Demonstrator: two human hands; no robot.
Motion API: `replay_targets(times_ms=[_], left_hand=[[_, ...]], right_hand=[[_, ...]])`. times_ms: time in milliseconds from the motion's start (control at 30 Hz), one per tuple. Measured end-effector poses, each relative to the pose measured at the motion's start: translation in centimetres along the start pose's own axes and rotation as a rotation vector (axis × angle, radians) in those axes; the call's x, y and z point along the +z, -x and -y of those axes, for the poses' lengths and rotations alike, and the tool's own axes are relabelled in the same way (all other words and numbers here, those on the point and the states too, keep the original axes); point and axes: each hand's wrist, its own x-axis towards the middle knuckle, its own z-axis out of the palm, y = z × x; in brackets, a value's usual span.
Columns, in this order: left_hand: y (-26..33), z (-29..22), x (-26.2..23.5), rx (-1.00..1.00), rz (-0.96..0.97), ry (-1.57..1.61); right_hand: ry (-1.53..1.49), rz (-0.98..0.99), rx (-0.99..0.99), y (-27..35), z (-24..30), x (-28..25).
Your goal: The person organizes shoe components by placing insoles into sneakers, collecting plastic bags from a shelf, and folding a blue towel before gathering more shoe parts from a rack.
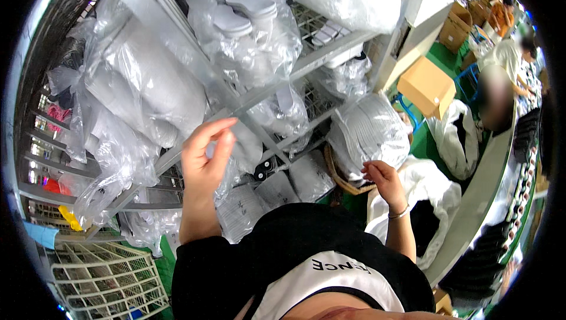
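My left hand (pixel 206 150) is raised in front of the metal shelf rack (pixel 259 93), thumb and forefinger apart, with nothing seen between them. Close to it, on the left, a big clear plastic bag (pixel 144 78) bulges with pale grey-white pieces. Above it on the rack lies another clear bag (pixel 242 43) with white, sole-shaped insoles (pixel 250 4) on top. My right hand (pixel 384 179) has loosely bent fingers and no visible object in it. It is just in front of a plastic-wrapped stack of pale layered pieces (pixel 368 128) in a brown basket (pixel 348 185); contact cannot be made out.
Wrapped stacks (pixel 239 211) stand low by the rack. White sacks (pixel 433 181) lie on the green floor to my right, below a cardboard box (pixel 427 87). A long workbench (pixel 489 196) runs along the right; people (pixel 501 54) work beyond. A white wire crate (pixel 109 281) is lower left.
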Motion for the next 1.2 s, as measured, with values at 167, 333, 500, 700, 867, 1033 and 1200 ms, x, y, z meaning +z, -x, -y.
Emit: replay_targets(times_ms=[167, 333, 500, 700, 867, 1033, 1200], left_hand=[[-6.2, -0.4, 5.9, 0.389, -0.046, -0.531], [-10.6, 0.2, 7.8, 0.457, -0.149, -1.332], [-9.2, 3.7, 8.2, 0.104, -0.072, -1.270], [-7.1, 5.1, 8.4, 0.253, -0.062, -1.244], [-6.8, 4.2, 8.2, 0.229, -0.131, -1.139], [-6.5, 2.9, 8.3, 0.261, -0.214, -1.066], [-7.6, 0.9, 9.2, 0.429, -0.140, -1.095]], right_hand=[[-0.019, 0.051, -0.024, -3.3, 0.5, -5.0], [-0.059, 0.143, -0.001, -6.3, 0.4, -6.4], [-0.071, 0.253, -0.004, -8.9, 0.2, -7.0], [0.085, 0.380, -0.179, -13.0, 4.1, -5.7], [0.223, 0.387, -0.624, -16.4, 11.9, -1.8], [0.250, 0.290, -0.910, -19.7, 16.5, 4.0], [0.464, 0.038, -1.155, -22.0, 19.9, 9.4]])
